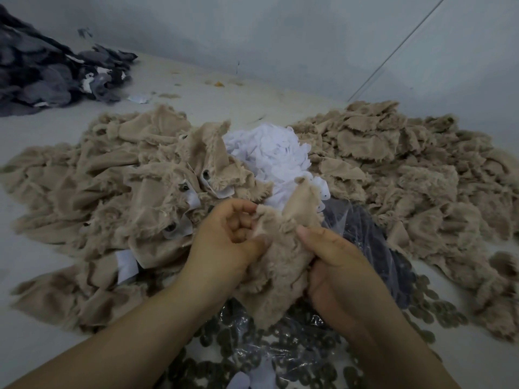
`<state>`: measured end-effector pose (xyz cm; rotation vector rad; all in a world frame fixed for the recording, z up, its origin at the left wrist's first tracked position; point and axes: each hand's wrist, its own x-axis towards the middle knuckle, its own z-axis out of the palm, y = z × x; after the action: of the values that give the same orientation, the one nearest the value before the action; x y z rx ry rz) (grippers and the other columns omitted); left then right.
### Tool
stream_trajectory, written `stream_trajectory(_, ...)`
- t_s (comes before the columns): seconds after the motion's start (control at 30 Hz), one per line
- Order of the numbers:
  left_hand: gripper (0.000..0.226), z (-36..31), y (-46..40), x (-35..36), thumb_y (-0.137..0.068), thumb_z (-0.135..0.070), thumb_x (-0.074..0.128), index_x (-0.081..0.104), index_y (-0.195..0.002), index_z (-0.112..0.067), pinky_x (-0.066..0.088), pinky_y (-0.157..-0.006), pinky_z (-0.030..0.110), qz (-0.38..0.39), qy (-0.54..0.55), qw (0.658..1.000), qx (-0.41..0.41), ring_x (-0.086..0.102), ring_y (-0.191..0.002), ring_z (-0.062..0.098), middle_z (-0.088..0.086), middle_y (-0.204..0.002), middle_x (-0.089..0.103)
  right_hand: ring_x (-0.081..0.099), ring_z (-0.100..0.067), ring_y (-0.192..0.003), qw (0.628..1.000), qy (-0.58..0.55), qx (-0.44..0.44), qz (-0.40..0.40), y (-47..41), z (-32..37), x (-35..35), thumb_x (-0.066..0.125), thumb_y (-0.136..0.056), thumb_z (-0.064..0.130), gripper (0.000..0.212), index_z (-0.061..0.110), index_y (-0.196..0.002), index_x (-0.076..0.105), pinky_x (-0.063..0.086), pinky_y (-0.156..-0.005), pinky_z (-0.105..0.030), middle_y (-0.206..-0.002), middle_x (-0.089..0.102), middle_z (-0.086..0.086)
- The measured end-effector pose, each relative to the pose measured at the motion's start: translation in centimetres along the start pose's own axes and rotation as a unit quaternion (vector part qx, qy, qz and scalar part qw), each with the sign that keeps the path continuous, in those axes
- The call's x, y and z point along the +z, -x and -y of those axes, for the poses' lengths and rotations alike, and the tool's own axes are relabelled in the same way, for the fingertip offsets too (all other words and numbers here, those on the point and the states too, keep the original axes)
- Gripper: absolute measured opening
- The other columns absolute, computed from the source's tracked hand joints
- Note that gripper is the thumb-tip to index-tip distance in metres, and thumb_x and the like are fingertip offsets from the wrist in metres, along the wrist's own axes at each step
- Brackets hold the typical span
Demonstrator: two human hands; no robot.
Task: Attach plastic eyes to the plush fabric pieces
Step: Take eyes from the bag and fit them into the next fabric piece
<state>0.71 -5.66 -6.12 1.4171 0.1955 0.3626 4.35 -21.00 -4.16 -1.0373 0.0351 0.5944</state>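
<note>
Your left hand (pixel 224 237) and right hand (pixel 334 265) both grip one tan plush piece (pixel 278 256), held between them. Fingers curl into its edges.

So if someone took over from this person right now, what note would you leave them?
Left hand: pinching the tan plush piece.
Right hand: gripping the same piece.
Done: pieces with eyes lie in the left pile.
Left: the right pile shows no eyes; the held piece shows none either.
Supplies: dark round parts spill from the plastic bag below the hands; white pieces behind.
</note>
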Motion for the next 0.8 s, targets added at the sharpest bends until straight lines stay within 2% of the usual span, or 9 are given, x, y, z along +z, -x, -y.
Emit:
stream_trajectory(0.1,0.037,0.3,0.0,-0.6,-0.086,0.005,0.067,0.068,-0.091,-0.032,0.049,-0.053,0.026,-0.011,-0.011,1.000,0.005,0.056,-0.064,0.015,-0.003,-0.075,0.061,0.064,-0.038,-0.117,0.999,-0.044,0.011,-0.031,-0.4,0.3,-0.1,0.071,-0.069,0.009,0.067,-0.007,-0.132,0.052,0.049,-0.102,-0.055,-0.127,0.064,-0.028)
stream_trajectory(0.2,0.033,0.4,0.2,-0.8,-0.088,0.003,0.066,0.070,-0.088,-0.030,0.054,-0.064,0.029,-0.052,-0.059,0.996,0.045,0.061,-0.071,0.016,-0.002,-0.078,0.065,0.068,-0.036,-0.112,0.997,-0.060,0.037,-0.024,-0.3,0.5,0.1,0.069,-0.071,0.008,0.060,-0.003,-0.129,0.058,0.055,-0.095,-0.048,-0.119,0.070,-0.023)
stream_trajectory(0.27,0.032,0.4,0.1,-0.7,-0.088,0.002,0.066,0.067,-0.084,-0.030,0.053,-0.063,0.021,-0.076,-0.099,0.989,0.076,0.062,-0.071,0.012,-0.004,-0.077,0.065,0.070,-0.036,-0.107,0.995,-0.072,0.068,-0.009,-0.2,0.6,0.2,0.066,-0.075,0.009,0.051,-0.007,-0.123,0.062,0.059,-0.088,-0.046,-0.116,0.071,-0.024)
stream_trajectory(0.33,0.031,0.1,0.0,-0.6,-0.087,0.006,0.064,0.063,-0.079,-0.024,0.052,-0.061,0.024,-0.080,-0.134,0.982,0.103,0.062,-0.069,0.015,0.001,-0.076,0.063,0.072,-0.035,-0.102,0.991,-0.089,0.102,0.005,0.0,0.6,0.3,0.066,-0.075,0.009,0.045,-0.009,-0.117,0.066,0.061,-0.082,-0.044,-0.114,0.072,-0.024)
stream_trajectory(0.43,0.024,-0.4,0.0,-0.4,-0.082,0.006,0.067,0.062,-0.076,-0.017,0.049,-0.073,0.022,-0.060,-0.280,0.937,0.200,0.057,-0.080,0.011,-0.002,-0.088,0.055,0.073,-0.032,-0.100,0.988,-0.100,0.119,0.005,0.3,0.5,0.6,0.068,-0.075,0.012,0.045,-0.005,-0.117,0.067,0.062,-0.079,-0.044,-0.113,0.073,-0.022)
stream_trajectory(0.5,0.012,-0.6,0.3,-0.3,-0.086,-0.015,0.067,0.061,-0.076,-0.016,0.043,-0.076,0.017,-0.051,-0.321,0.912,0.251,0.053,-0.086,0.009,-0.005,-0.090,0.050,0.072,-0.032,-0.105,0.988,-0.112,0.109,0.009,0.4,0.2,0.8,0.066,-0.080,0.014,0.044,-0.004,-0.120,0.066,0.060,-0.086,-0.043,-0.116,0.071,-0.022)
stream_trajectory(0.57,0.026,-0.7,0.9,0.1,-0.087,-0.045,0.059,0.059,-0.079,-0.020,0.041,-0.079,0.024,-0.041,-0.354,0.897,0.260,0.048,-0.092,0.016,-0.005,-0.093,0.046,0.069,-0.033,-0.110,0.991,-0.098,0.091,0.016,0.5,-0.1,0.9,0.064,-0.085,0.018,0.043,-0.005,-0.121,0.066,0.056,-0.095,-0.045,-0.119,0.069,-0.024)
stream_trajectory(0.67,0.047,-0.8,1.2,0.4,-0.073,-0.066,0.061,0.054,-0.090,-0.023,0.040,-0.077,0.022,-0.014,-0.426,0.869,0.251,0.043,-0.094,0.014,-0.007,-0.097,0.042,0.072,-0.030,-0.095,0.994,-0.088,0.057,0.013,0.9,-0.4,1.3,0.064,-0.084,0.020,0.038,-0.008,-0.110,0.070,0.062,-0.077,-0.039,-0.107,0.073,-0.024)
stream_trajectory(0.8,0.024,-0.8,0.7,0.3,-0.079,-0.035,0.070,0.061,-0.081,-0.013,0.040,-0.069,0.021,-0.023,-0.379,0.885,0.269,0.050,-0.078,0.013,-0.008,-0.079,0.051,0.069,-0.030,-0.111,0.996,-0.083,0.028,0.027,1.2,-0.6,1.5,0.062,-0.088,0.022,0.040,-0.005,-0.117,0.068,0.057,-0.093,-0.039,-0.118,0.071,-0.021)
